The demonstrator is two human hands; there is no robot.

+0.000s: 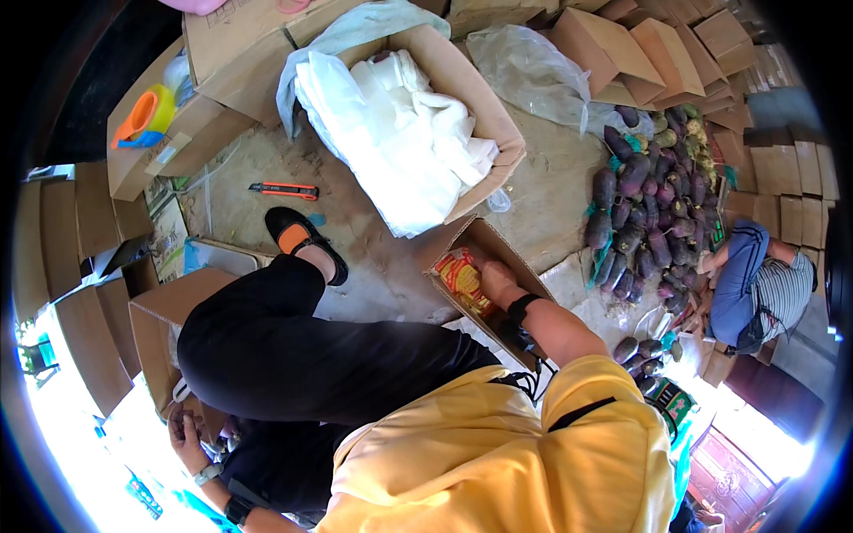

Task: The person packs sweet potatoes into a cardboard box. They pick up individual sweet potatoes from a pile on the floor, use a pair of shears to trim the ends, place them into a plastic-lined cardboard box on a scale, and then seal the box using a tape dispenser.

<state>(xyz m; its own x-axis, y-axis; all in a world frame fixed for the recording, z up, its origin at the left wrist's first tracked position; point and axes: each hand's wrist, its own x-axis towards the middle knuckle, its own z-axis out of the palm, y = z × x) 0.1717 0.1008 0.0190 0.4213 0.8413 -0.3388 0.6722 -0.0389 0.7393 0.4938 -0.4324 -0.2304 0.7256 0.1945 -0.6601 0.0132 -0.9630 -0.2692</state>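
Note:
My right hand [496,280] reaches down into a narrow open cardboard box [533,283], its fingers at a red and yellow printed packet [458,272]. Whether the fingers close on the packet cannot be made out. At lower left, my left hand [186,433] is beside another open cardboard box [150,333], near its lower edge. Its fingers are bent and dark with dirt or shadow, and what they touch is unclear. Above the narrow box stands a large carton [490,113] lined with white plastic and foam sheets [400,126].
An orange utility knife [285,191] lies on the floor near my shoe. Tape rolls [143,116] rest on a carton at upper left. Purple root vegetables [646,206] are heaped at right, beside a crouching person [760,286]. Stacked cardboard boxes [780,173] stand around the edges.

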